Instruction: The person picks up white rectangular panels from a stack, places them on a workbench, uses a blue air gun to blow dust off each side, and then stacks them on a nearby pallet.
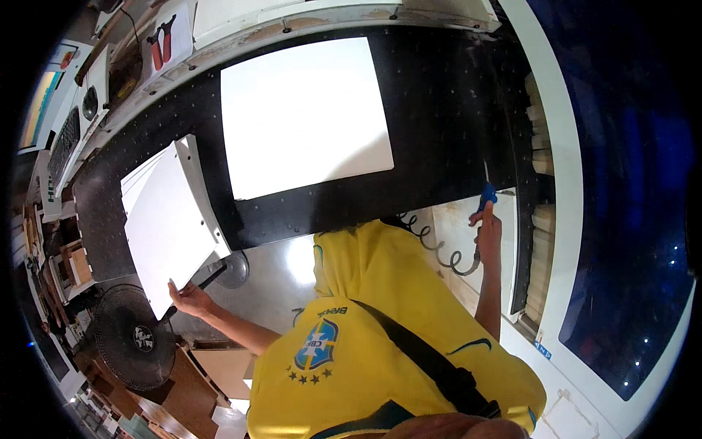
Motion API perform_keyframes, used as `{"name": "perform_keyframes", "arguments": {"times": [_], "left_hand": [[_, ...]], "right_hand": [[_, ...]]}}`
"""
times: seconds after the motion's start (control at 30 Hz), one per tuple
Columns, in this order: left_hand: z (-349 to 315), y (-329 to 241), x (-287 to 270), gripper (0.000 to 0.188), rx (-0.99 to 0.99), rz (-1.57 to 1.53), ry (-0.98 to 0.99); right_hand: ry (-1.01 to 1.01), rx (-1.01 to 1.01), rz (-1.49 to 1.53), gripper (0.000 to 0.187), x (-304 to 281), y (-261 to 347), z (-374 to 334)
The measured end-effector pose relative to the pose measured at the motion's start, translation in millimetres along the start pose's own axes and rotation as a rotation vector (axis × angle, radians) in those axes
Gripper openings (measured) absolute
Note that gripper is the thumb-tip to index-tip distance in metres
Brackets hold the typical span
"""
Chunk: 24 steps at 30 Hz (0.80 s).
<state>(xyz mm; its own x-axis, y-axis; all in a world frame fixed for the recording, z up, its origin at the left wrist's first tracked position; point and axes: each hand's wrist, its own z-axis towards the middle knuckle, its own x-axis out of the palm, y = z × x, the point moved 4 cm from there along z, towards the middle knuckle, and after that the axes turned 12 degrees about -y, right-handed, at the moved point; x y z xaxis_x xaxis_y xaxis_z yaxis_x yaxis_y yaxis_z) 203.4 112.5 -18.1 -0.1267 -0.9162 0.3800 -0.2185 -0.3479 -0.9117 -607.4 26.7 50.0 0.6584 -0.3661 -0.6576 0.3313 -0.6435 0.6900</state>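
My left hand point(191, 299) is closed on the near corner of a white panel point(164, 219). That panel lies slightly skewed over other white panels, whose thick edge point(199, 183) shows small dark holes. In my right hand point(488, 225) is a blue air blow gun point(488, 194), its thin nozzle aimed away from me. A dark coiled hose point(446, 257) hangs beside that hand. Between my hands and farther off, a large white panel point(303, 117) lies flat on the black work table point(439, 95), a shadow across its near right corner.
A black fan point(137, 336) stands below the left hand. Red-handled pliers point(161, 45) rest on the ledge behind the table, with a keyboard point(66, 146) and a screen point(42, 102) farther left. A white-framed machine with a dark blue window point(621, 183) borders the right side.
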Motion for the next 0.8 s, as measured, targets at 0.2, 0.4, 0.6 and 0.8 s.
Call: {"name": "perform_keyframes", "arguments": {"times": [0.2, 0.4, 0.6, 0.8], "left_hand": [[24, -13, -16, 0.045, -0.161, 0.557, -0.095], [0, -42, 0, 0.056, 0.241, 1.241, -0.063], [-109, 54, 185, 0.052, 0.535, 1.021, 0.538], [-165, 116, 275, 0.060, 0.639, 1.266, 0.748]], "right_hand": [[0.172, -0.085, 0.099, 0.077, 22, 20, 21], [0.341, -0.222, 0.189, 0.065, 34, 46, -3], [0.531, -0.374, 0.101, 0.054, 60, 68, -14], [0.311, -0.344, 0.038, 0.057, 44, 31, 26]]}}
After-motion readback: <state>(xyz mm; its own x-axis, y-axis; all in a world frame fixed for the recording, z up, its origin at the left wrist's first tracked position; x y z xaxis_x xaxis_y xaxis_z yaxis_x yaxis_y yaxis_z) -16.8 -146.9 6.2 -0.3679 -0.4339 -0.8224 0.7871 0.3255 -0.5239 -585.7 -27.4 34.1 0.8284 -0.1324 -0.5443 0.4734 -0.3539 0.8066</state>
